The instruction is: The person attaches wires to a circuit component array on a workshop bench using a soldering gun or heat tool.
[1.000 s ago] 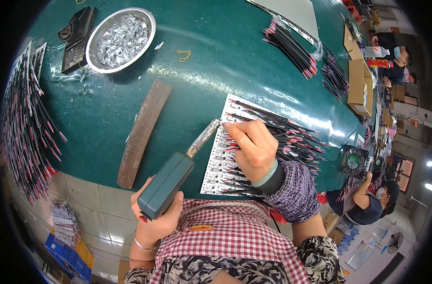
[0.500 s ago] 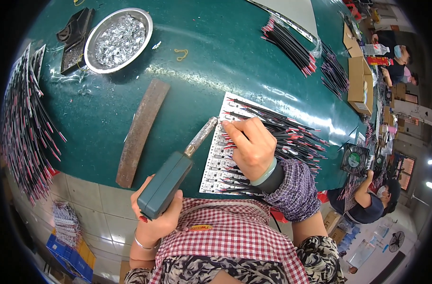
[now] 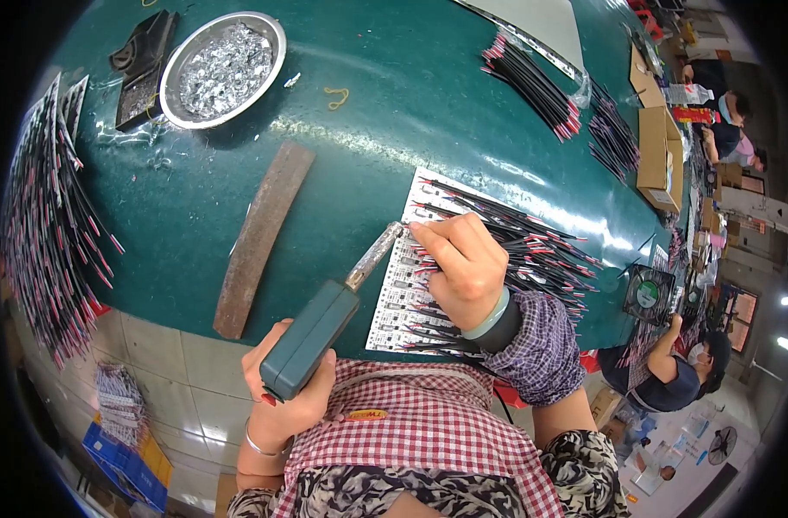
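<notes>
Left hand (image 3: 292, 407) wraps a soldering tool (image 3: 309, 335)
Right hand (image 3: 468, 269) pinched together, on what unclear; circuit board (image 3: 394, 300) underneath

Here's the soldering iron (image 3: 318, 326), dark green and chunky in the body, gripped in the left hand (image 3: 285, 409), its mottled silver barrel angled up and right, tip right at the board's left edge. The white circuit board panel (image 3: 394, 293) lies flat and slanted, dotted with small dark components. Black lead wires (image 3: 545, 250), red showing at their ends, fan rightward across it, and the right hand (image 3: 468, 269) is over them, fingertips just beside the tip!
</notes>
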The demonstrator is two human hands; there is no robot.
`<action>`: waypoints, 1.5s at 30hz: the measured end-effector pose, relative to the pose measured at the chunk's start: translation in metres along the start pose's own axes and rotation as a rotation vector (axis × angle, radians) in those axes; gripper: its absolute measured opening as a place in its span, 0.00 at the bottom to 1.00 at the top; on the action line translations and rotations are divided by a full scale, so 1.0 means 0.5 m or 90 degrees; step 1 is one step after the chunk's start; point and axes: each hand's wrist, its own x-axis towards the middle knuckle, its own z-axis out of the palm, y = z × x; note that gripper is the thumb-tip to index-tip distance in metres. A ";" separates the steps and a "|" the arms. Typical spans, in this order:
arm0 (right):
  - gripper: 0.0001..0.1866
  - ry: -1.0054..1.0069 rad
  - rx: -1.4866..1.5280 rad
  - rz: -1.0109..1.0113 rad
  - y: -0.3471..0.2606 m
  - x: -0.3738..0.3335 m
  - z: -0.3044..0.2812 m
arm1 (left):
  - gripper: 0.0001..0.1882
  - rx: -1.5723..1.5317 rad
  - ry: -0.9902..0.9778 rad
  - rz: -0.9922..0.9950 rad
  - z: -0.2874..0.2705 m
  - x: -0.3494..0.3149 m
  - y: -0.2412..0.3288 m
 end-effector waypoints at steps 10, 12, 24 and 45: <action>0.28 0.006 -0.020 -0.019 0.001 0.001 0.003 | 0.12 0.057 0.005 0.037 -0.004 -0.017 -0.019; 0.28 0.008 -0.019 -0.021 0.001 0.000 0.004 | 0.12 0.043 0.013 0.037 -0.003 -0.019 -0.024; 0.28 0.013 0.002 -0.029 0.005 0.000 0.006 | 0.12 0.018 -0.013 -0.029 -0.002 -0.021 -0.011; 0.33 0.014 -0.018 0.053 -0.069 -0.013 -0.047 | 0.10 -0.131 0.140 -0.128 -0.001 -0.062 -0.004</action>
